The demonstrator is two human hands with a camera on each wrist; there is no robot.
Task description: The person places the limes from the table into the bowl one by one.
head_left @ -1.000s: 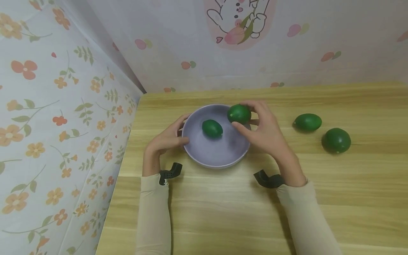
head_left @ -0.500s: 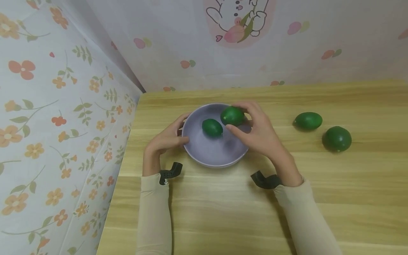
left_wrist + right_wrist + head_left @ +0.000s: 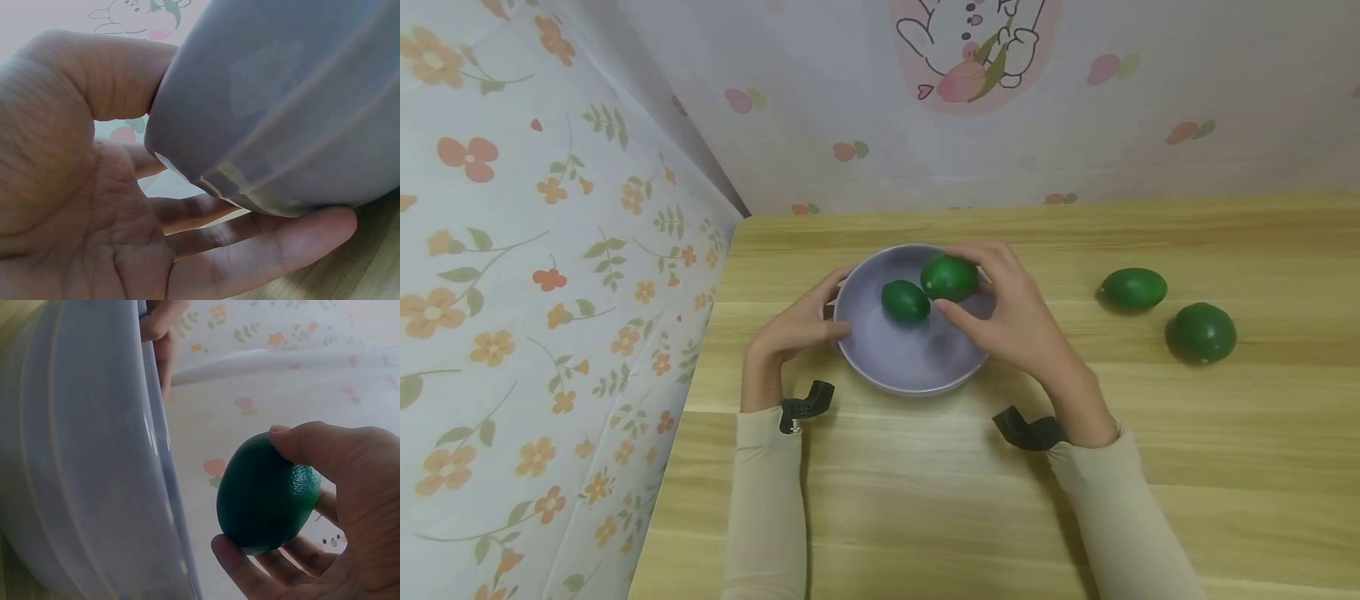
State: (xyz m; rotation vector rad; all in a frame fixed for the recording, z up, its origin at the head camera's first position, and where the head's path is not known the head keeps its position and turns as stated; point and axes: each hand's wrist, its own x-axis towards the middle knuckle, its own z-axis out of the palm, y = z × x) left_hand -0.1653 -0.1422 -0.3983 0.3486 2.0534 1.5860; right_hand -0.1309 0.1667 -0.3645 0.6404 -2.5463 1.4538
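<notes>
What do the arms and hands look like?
The left sleeve and right sleeve are plain beige. A bent black left mount and right mount sit by the wrists, the left with a silvery fitting. The left hand and right hand are ungloved; no cables show.

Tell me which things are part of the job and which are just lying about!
Part of the job:
bowl, held by the left hand
fruit in the right hand
second fruit, inside the bowl
probably the longer fruit and rounder fruit at the right, untouched but similar

Just there:
table
flowery cloth
back cloth
</notes>
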